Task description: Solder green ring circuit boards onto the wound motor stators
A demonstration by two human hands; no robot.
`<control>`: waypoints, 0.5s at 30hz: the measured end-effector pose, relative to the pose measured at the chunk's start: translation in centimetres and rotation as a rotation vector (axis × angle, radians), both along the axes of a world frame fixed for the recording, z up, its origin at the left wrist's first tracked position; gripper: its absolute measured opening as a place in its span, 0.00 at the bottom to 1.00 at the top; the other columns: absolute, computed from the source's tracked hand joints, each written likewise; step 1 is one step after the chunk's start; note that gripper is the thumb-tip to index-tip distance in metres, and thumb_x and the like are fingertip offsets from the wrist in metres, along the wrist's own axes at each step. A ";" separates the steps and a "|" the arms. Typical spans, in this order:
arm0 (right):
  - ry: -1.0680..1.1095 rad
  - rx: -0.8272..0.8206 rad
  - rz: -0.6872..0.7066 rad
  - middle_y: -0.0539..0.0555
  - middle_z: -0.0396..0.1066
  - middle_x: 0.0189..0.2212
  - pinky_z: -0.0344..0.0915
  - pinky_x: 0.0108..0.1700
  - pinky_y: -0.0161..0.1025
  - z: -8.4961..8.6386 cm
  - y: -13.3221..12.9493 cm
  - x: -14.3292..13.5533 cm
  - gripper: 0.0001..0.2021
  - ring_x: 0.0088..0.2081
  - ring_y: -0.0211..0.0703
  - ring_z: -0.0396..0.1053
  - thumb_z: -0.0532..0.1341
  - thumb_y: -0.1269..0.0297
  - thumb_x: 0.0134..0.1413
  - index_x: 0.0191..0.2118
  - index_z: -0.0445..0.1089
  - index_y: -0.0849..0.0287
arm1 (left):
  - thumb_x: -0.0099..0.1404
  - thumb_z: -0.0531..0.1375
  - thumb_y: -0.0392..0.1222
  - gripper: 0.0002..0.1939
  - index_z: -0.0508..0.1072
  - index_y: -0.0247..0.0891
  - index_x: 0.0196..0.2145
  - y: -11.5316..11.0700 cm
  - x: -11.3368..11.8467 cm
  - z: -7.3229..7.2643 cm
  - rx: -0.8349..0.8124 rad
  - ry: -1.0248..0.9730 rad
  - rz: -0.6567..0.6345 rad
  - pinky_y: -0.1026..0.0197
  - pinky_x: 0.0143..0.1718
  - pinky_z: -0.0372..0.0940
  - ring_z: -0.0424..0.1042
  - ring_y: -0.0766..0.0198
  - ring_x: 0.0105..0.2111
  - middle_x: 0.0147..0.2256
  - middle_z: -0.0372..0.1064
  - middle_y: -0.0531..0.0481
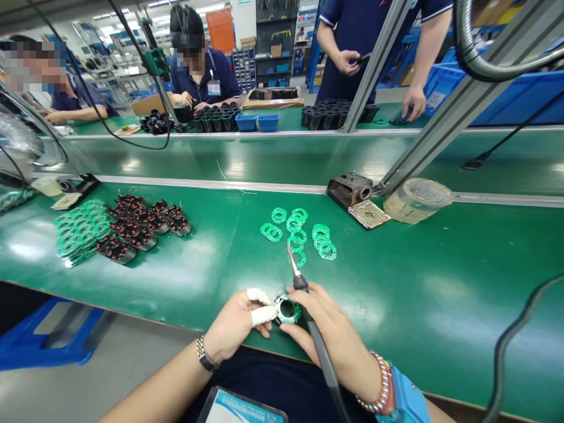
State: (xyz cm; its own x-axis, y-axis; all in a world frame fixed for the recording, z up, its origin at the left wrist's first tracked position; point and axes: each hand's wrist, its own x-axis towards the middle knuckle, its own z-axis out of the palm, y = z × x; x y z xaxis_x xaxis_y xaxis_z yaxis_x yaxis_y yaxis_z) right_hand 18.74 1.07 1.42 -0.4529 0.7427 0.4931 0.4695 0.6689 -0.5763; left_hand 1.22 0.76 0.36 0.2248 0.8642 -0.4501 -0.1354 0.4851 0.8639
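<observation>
Near the table's front edge, my left hand [240, 320] pinches a motor stator [288, 312] with a green ring-shaped circuit board on its top. White wraps cover the thumb and a finger of this hand. My right hand [332, 326] carries a soldering iron [312, 320], its tip pointing away from me, above the table. The thumb and fingertips of that hand also rest around the stator's right side. Beyond the hands lie several loose green ring boards [298, 236], some overlapping. The undersides of the stator and fingers are hidden.
At left are wound stators [132, 223] beside a stack of green boards [83, 229]. A soldering iron stand [352, 191] and a round tub [416, 202] stand at back right. A cable [506, 346] hangs at right. Co-workers sit and stand across the bench.
</observation>
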 end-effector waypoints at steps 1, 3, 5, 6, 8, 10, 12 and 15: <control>0.032 0.020 0.007 0.58 0.69 0.33 0.69 0.37 0.43 0.0 0.2 0.0 0.10 0.38 0.48 0.67 0.57 0.71 0.54 0.43 0.61 0.59 | 0.47 0.66 0.43 0.12 0.69 0.33 0.22 0.1 0.1 0.0 0.002 -0.013 -0.001 0.69 0.19 0.61 0.64 0.72 0.16 0.16 0.65 0.56; 0.077 0.052 0.033 0.57 0.69 0.33 0.68 0.39 0.43 0.0 0.5 -0.2 0.10 0.39 0.47 0.66 0.55 0.75 0.54 0.43 0.61 0.59 | 0.46 0.66 0.43 0.12 0.67 0.34 0.21 0.3 0.1 0.1 0.012 -0.029 -0.004 0.70 0.19 0.61 0.62 0.73 0.15 0.16 0.64 0.57; 0.089 0.061 0.081 0.56 0.70 0.32 0.68 0.39 0.42 -0.3 0.6 -0.4 0.12 0.39 0.46 0.66 0.54 0.78 0.53 0.42 0.62 0.59 | 0.46 0.66 0.42 0.13 0.66 0.34 0.20 0.4 0.1 0.0 0.018 -0.029 -0.005 0.70 0.19 0.61 0.62 0.73 0.14 0.15 0.63 0.58; 0.086 0.059 0.103 0.55 0.70 0.32 0.68 0.40 0.43 -0.4 0.7 -0.5 0.13 0.39 0.46 0.65 0.54 0.79 0.53 0.42 0.62 0.59 | 0.46 0.66 0.43 0.13 0.66 0.34 0.20 0.3 0.0 0.0 0.015 -0.026 -0.004 0.69 0.19 0.61 0.62 0.73 0.14 0.15 0.63 0.57; 0.073 0.046 0.128 0.55 0.70 0.32 0.68 0.41 0.44 -0.7 0.6 -0.7 0.14 0.40 0.46 0.65 0.53 0.81 0.52 0.43 0.62 0.59 | 0.47 0.66 0.44 0.14 0.66 0.34 0.22 0.2 -0.1 -0.1 0.001 -0.026 -0.002 0.69 0.20 0.62 0.64 0.72 0.16 0.16 0.64 0.56; 0.067 0.033 0.132 0.56 0.70 0.32 0.68 0.41 0.44 -0.9 0.5 -0.8 0.14 0.41 0.47 0.65 0.52 0.81 0.52 0.42 0.63 0.59 | 0.48 0.66 0.46 0.14 0.67 0.33 0.23 0.0 -0.2 -0.2 -0.017 -0.034 -0.008 0.68 0.21 0.64 0.66 0.70 0.17 0.17 0.65 0.55; 0.067 0.026 0.126 0.56 0.71 0.32 0.68 0.41 0.43 -0.8 0.4 -0.8 0.14 0.41 0.46 0.66 0.52 0.81 0.52 0.42 0.63 0.59 | 0.50 0.65 0.46 0.14 0.67 0.33 0.24 -0.2 -0.3 -0.2 -0.017 -0.033 -0.013 0.67 0.23 0.65 0.67 0.70 0.18 0.17 0.66 0.54; 0.097 0.035 0.076 0.55 0.71 0.32 0.69 0.40 0.42 -0.3 0.2 -0.7 0.12 0.39 0.45 0.68 0.54 0.79 0.53 0.42 0.63 0.58 | 0.52 0.63 0.45 0.12 0.67 0.34 0.24 -0.2 -0.4 -0.3 0.015 0.008 -0.018 0.67 0.23 0.65 0.66 0.70 0.17 0.17 0.65 0.55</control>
State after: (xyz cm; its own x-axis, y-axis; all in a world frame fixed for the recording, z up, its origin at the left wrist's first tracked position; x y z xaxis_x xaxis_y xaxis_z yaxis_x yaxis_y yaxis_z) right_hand 18.03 1.31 1.09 -0.4560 0.6894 0.5628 0.3595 0.7212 -0.5921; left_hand 0.77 0.55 0.08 0.2372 0.8666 -0.4390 -0.1201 0.4746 0.8720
